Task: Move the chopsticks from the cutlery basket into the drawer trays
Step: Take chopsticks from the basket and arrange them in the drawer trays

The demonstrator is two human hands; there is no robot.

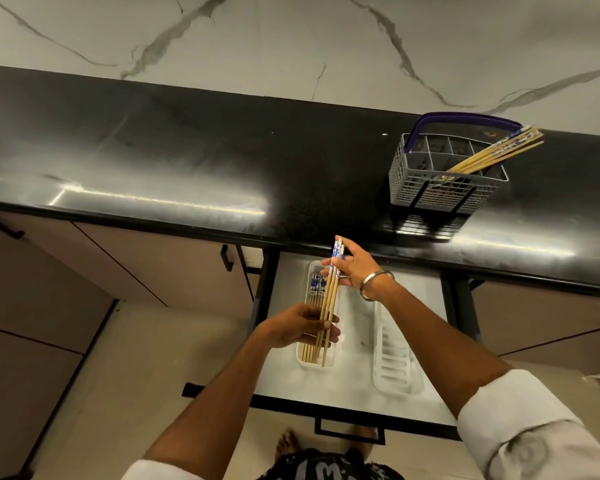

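A: Holding a bundle of chopsticks (330, 299) over the left tray (303, 361), the person is gripping it at both ends: the right hand (352, 268) is pinching the patterned tops, the left hand (303, 327) is curling its fingers round the thin ends

B: And the long axis is lying which way?

A: It is running almost along the tray, tilted slightly, so it is needing only a small turn before lowering. More chopsticks are lying in that tray already, under the bundle

B: Room to move?

A: The drawer (357, 327) is standing open below the counter (187, 161) edge, with the right tray (395, 362) apart and looking bare. The tray walls are narrow, so the tips could be catching a rim

B: What is remaining?

A: Several chopsticks are leaning in the basket (444, 181) on the counter, nearer the right hand
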